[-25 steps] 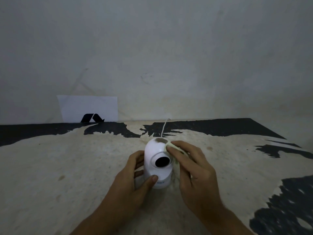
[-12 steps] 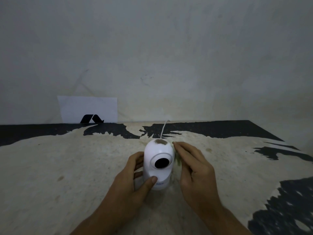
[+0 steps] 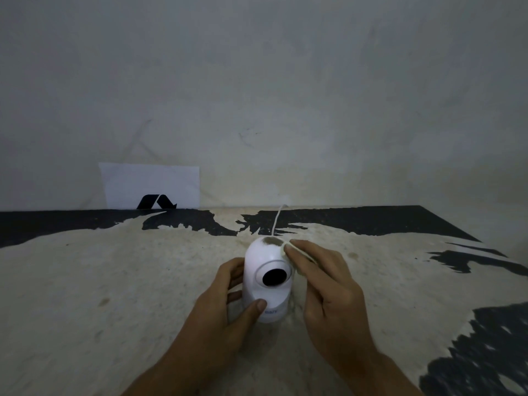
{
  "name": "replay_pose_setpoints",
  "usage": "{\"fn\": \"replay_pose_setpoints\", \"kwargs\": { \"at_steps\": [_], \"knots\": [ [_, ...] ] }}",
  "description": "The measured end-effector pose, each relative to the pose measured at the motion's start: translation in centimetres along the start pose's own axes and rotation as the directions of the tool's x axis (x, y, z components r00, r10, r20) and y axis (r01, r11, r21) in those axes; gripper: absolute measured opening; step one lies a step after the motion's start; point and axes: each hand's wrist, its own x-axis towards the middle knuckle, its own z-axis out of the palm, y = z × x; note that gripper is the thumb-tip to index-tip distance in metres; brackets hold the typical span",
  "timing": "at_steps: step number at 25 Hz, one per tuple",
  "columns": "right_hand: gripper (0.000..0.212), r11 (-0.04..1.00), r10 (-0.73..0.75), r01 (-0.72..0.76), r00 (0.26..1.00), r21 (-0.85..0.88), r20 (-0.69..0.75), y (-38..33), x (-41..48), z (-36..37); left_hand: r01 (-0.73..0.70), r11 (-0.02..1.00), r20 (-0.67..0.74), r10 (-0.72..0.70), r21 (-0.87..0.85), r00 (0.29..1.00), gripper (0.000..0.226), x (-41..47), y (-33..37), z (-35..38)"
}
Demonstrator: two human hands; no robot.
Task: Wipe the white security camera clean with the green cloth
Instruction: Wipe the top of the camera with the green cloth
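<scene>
Gripping the white camera (image 3: 264, 277) at its base, the left hand (image 3: 228, 307) steadied it; the right hand (image 3: 325, 284) pinched the cloth (image 3: 288, 248) against its dusty top

The surface (image 3: 114, 295) is worn pale and gritty, with black showing through in ragged patches along its far edge, beyond both hands, and at the near corner outside the right hand (image 3: 331, 290). The white security camera (image 3: 267, 281) stands upright on it between the 2 hands, the left hand (image 3: 225, 307) wrapped around its base. A thin white cable (image 3: 276, 221) runs from behind the camera toward the far edge. A white card (image 3: 148, 184) with a black mark stands at the far edge, well beyond the left hand.
</scene>
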Motion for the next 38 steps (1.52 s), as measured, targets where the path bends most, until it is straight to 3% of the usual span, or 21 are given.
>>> {"fn": "replay_pose_setpoints", "kwargs": {
  "at_steps": [2, 7, 11, 15, 17, 19, 21, 23, 28, 31, 36, 38],
  "knots": [
    [0.042, 0.997, -0.083, 0.083, 0.996, -0.005, -0.014, -0.5, 0.1, 0.0, 0.004, 1.0, 0.003, -0.004, 0.003, 1.0, 0.066, 0.1, 0.0, 0.0],
    [0.043, 0.996, 0.086, -0.086, 0.996, 0.029, 0.003, 0.5, 0.0, 0.2, 0.002, 1.0, -0.001, -0.002, -0.01, 1.0, 0.068, -0.1, 0.0, 0.0],
    [0.035, 1.0, -0.018, 0.018, 1.0, 0.014, 0.009, 0.0, -0.1, 0.2, 0.016, 1.0, 0.007, -0.016, -0.007, 1.0, 0.071, 0.0, 0.1, -0.1],
    [0.041, 0.993, 0.106, -0.106, 0.994, 0.043, 0.004, 0.5, 0.1, 0.4, 0.016, 1.0, 0.002, -0.016, -0.005, 1.0, 0.072, -0.1, 0.2, -0.1],
    [0.033, 0.999, 0.038, -0.039, 0.999, 0.026, 0.007, 0.3, 0.0, 0.1, 0.029, 1.0, 0.002, -0.029, 0.004, 1.0, 0.07, 0.0, 0.3, -0.1],
    [0.04, 1.0, -0.026, 0.025, 1.0, 0.014, 0.015, 0.0, -0.1, 0.2, 0.039, 0.999, 0.0, -0.039, 0.014, 0.999, 0.068, 0.0, 0.3, 0.0],
    [0.033, 0.998, 0.056, -0.056, 0.998, 0.036, 0.016, 0.4, 0.1, 0.4, 0.025, 1.0, -0.002, -0.025, 0.015, 1.0, 0.067, -0.1, 0.2, 0.0],
    [0.041, 0.987, 0.155, -0.156, 0.988, 0.048, 0.015, 0.4, 0.1, 0.6, 0.012, 1.0, -0.007, -0.012, 0.002, 1.0, 0.067, -0.2, 0.2, 0.0],
    [0.038, 0.997, 0.045, -0.045, 0.999, 0.068, 0.001, 0.0, 0.1, 0.3, 0.004, 1.0, -0.006, -0.005, -0.007, 1.0, 0.065, -0.2, 0.3, -0.1],
    [0.04, 0.991, 0.117, -0.117, 0.993, 0.059, -0.004, 0.8, 0.5, 0.6, 0.005, 1.0, 0.0, -0.005, -0.012, 1.0, 0.071, -0.2, 0.4, -0.1],
    [0.039, 0.997, 0.063, -0.062, 0.998, 0.038, -0.016, 0.9, 0.6, 0.8, 0.008, 1.0, 0.001, -0.008, -0.009, 1.0, 0.068, -0.1, 0.5, -0.1],
    [0.043, 0.991, 0.123, -0.123, 0.992, 0.052, 0.002, 0.9, 0.8, 1.2, 0.011, 1.0, 0.002, -0.011, -0.008, 1.0, 0.065, -0.1, 0.5, -0.1]
  ]
}}
